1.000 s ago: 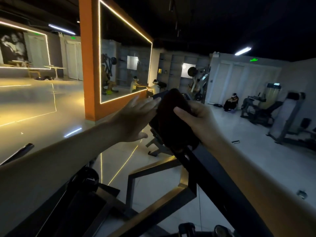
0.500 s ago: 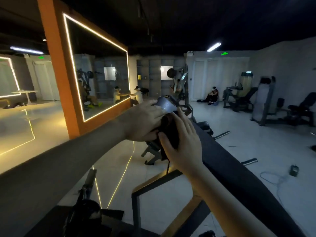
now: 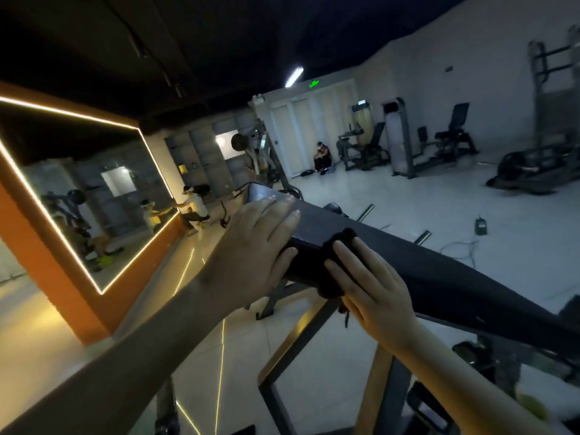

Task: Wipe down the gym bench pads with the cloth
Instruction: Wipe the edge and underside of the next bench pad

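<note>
A: Where is the cloth (image 3: 333, 265) in the head view?
B: On the near long edge of the bench pad (image 3: 433, 277), a little below its upper end: dark, bunched, folded over that edge, with a bit hanging beneath.
A: And the right hand (image 3: 375, 290)?
B: Flat on the cloth, fingers straight and close together, pressing it against the pad's side; nothing is pinched.
A: The left hand (image 3: 251, 246)?
B: It rests on the pad's upper end, fingers spread and straight over the top face, thumb against the near side. It is clear of the cloth; a strip of bare pad shows between them.
A: What differs from half a second ago?
B: Then the hands met at the pad's very end, the left cupped over it, the right palm covering the cloth just beside. Now cloth and right hand sit lower along the edge, and the left fingers lie flatter. A second ago the right hand gripped the cloth instead of pressing it.
A: Around them?
B: The pad slopes toward the lower right on a dark metal frame (image 3: 295, 343). A lit mirror (image 3: 94, 189) stands at the left; a person (image 3: 323, 153) sits on the floor (image 3: 392, 196) by the far doors (image 3: 301, 120), near weight machines (image 3: 405, 142).
</note>
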A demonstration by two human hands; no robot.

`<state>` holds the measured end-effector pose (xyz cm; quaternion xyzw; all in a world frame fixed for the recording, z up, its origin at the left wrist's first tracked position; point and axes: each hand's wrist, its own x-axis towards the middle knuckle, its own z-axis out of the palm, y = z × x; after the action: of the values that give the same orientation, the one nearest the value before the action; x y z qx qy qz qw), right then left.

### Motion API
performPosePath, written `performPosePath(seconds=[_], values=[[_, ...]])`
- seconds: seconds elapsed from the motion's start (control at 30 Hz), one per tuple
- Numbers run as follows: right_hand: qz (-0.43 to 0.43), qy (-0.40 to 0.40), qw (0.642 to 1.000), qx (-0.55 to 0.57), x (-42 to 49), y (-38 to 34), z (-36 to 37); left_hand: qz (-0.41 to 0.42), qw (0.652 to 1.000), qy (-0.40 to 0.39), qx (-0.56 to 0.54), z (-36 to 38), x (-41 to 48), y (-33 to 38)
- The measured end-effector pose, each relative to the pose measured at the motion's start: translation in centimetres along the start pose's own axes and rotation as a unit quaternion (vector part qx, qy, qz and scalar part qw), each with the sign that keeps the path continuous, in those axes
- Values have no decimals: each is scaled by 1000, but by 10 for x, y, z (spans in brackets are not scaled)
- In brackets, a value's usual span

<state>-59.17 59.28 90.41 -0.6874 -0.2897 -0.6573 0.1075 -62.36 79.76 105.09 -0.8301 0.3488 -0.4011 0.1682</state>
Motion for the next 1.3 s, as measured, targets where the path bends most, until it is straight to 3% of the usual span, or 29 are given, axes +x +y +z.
performPosePath(seconds=[0.13, 0.27, 0.37, 0.53, 0.67, 0.87, 1.07, 1.3], values=[[21, -5, 999, -33, -20, 1, 1, 26, 998, -46, -17, -4, 0, -4], [6, 30, 999, -24, 22, -33, 18, 74, 993, -92, 5, -7, 3, -13], [1, 41, 999, -6, 38, -43, 25, 63, 991, -112, 27, -7, 4, -14], [-80, -56, 995, -8, 19, -4, 5, 46, 991, -115, 46, -12, 2, -8], [-93, -99, 991, 3, -4, 23, -11, 26, 991, -115, 63, -11, -1, -4], [-78, -195, 978, 4, -34, 55, -58, -47, 979, -187, 62, -21, 6, 14], [-89, -93, 982, 142, 29, 0, -41, -74, 975, -204, 52, -26, 10, 21], [-104, -85, 987, 83, 24, -2, -5, -73, 983, -141, 90, -20, 5, 23]])
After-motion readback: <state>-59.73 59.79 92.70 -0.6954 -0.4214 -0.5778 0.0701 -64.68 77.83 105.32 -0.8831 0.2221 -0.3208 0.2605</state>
